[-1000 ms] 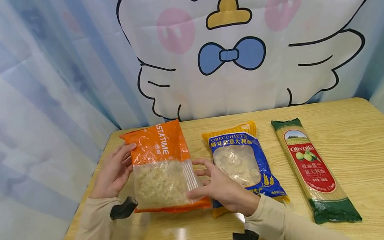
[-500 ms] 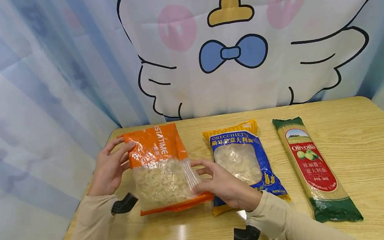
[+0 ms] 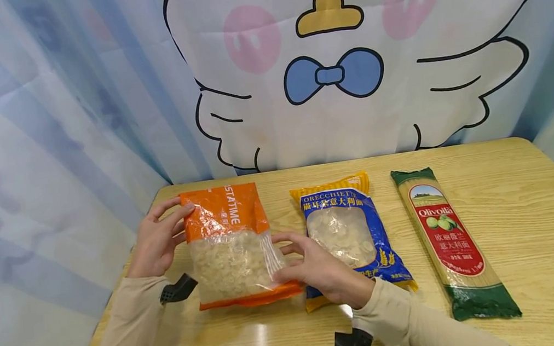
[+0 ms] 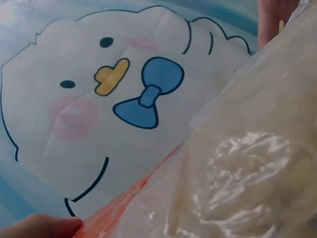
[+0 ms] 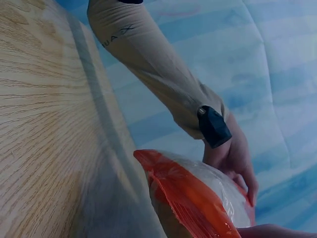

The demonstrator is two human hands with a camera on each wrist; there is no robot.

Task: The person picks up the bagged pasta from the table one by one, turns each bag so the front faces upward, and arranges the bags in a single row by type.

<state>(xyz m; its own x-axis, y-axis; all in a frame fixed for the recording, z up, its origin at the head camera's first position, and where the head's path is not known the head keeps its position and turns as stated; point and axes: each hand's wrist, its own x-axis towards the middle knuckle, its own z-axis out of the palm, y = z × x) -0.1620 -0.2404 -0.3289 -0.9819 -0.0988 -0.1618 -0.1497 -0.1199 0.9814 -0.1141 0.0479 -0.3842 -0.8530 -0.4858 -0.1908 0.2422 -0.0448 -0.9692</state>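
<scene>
An orange and clear bag of pasta (image 3: 232, 262) is held between both hands on the left of the table, tilted with its orange printed top end away from me. My left hand (image 3: 156, 241) grips its upper left edge, thumb on the front and fingers behind. On the opposite side, my right hand (image 3: 322, 268) pinches the lower right edge, the thumb lying over the clear film. In the right wrist view, the orange bottom seam (image 5: 188, 198) shows above the wooden surface, with the left hand (image 5: 235, 153) beyond it. Pale pasta pieces fill the clear part in the left wrist view.
A blue and yellow orecchiette bag (image 3: 342, 236) lies right beside the held bag, partly behind the right hand. Farther right is a long spaghetti pack (image 3: 453, 245) with green ends. A cartoon-printed curtain (image 3: 332, 124) hangs behind the wooden table (image 3: 537, 210).
The bag's top end has tipped lower, and its left edge has straightened. My left hand has shifted slightly up and left with it. The right hand keeps about the same place.
</scene>
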